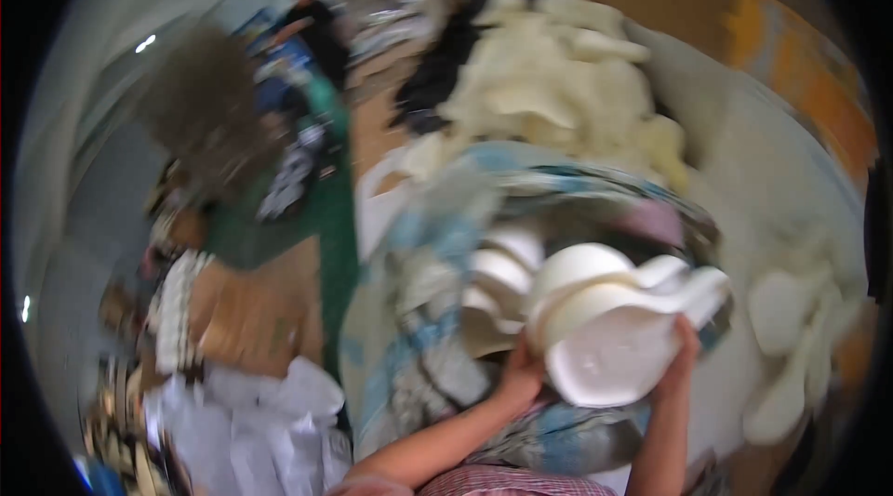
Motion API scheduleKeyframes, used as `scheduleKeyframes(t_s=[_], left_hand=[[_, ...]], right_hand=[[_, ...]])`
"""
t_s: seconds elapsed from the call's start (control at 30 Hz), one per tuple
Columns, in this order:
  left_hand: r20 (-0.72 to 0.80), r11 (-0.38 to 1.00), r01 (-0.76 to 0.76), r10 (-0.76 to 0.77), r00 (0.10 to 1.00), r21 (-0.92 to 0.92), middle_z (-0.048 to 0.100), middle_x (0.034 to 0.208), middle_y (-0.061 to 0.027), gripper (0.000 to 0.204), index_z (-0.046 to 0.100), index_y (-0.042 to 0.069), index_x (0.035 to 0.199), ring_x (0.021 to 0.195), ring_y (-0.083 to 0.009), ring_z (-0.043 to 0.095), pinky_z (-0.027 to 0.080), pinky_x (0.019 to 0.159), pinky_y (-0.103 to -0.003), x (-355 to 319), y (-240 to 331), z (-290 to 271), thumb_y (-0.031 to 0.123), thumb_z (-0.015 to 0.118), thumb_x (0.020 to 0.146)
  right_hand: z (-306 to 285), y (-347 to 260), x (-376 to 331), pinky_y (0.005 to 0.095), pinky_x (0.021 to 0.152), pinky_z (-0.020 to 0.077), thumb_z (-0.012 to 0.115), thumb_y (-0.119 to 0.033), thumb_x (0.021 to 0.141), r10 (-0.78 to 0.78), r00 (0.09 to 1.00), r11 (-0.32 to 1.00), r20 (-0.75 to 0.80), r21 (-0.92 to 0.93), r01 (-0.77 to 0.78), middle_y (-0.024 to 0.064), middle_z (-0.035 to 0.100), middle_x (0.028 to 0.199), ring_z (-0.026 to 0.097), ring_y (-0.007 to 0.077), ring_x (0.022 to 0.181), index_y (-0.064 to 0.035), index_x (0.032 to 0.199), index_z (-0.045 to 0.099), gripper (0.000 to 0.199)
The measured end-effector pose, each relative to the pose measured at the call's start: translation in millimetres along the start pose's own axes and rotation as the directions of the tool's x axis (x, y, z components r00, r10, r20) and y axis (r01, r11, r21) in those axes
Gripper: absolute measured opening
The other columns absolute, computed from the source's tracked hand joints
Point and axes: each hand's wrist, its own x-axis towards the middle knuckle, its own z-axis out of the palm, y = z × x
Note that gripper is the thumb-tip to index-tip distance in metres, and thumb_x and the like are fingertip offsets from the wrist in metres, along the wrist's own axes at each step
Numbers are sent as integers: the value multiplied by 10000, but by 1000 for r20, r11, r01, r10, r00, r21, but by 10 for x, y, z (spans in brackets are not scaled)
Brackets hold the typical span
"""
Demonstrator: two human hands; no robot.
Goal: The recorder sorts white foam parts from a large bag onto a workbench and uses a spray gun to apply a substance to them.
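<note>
Between my two hands is a stack of white moulded foam cups (605,357), nested together, with a rounded hollow and a narrower end pointing right. My left hand (525,371) grips the stack's lower left side. On the right side my right hand (685,353) is closed around its edge; some fingers are hidden behind the foam. Beneath and just beyond the stack, a large woven sack (400,347) in grey and blue gapes wide. More white cups (502,273) lie inside it, next to my left hand. The picture is blurred.
A heap of cream foam pieces (558,78) rises behind the sack. More pale pieces (786,338) lie at the right. To the left are a cardboard box (256,315), white plastic bags (251,412) and a green floor strip (246,236). A person (321,36) is far back.
</note>
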Motion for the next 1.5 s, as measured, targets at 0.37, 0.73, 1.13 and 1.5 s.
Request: scheduleKeyframes(t_s=[0.37, 0.73, 1.13, 1.5], left_hand=[[362, 855, 76, -295, 884, 513, 462, 1304, -126, 700, 345, 66, 1374, 1168, -218, 465, 377, 980, -363, 191, 426, -602, 62, 681, 760], [397, -8, -482, -553, 732, 876, 448, 1325, -147, 747, 503, 120, 1263, 1261, -345, 362, 233, 1062, -502, -391, 1064, -481, 323, 734, 582], [351, 242, -255, -664, 660, 936, 631, 838, -192, 304, 611, 23, 892, 766, -380, 607, 480, 708, -456, -964, 1238, -757, 313, 524, 858], [472, -123, -535, -335, 816, 836, 364, 1363, -178, 659, 510, 117, 1231, 1246, -399, 342, 270, 1049, -514, -596, 1141, -649, 168, 762, 624]], right_hand=[[-109, -1725, -862, 289, 816, 476, 718, -140, 719, -652, 745, 417, 143, -752, 510, 35, 614, 991, 577, 135, 900, -30, 1146, 546, 473], [-624, -1398, -389, 391, 1019, 334, 659, -37, 765, -816, 367, -475, 447, -880, 15, 165, 494, 1275, 450, 270, 1209, -12, 1264, 466, 536], [-556, 27, -934, 383, 570, 507, 569, -97, 700, 404, 912, -834, 74, -380, 400, 106, 648, 686, 654, 275, 657, -86, 664, 647, 87], [-111, 381, -645, 389, 786, 463, 599, -74, 587, 508, 811, -577, 291, -584, 571, 130, 580, 892, 536, 298, 932, -32, 790, 589, 208]])
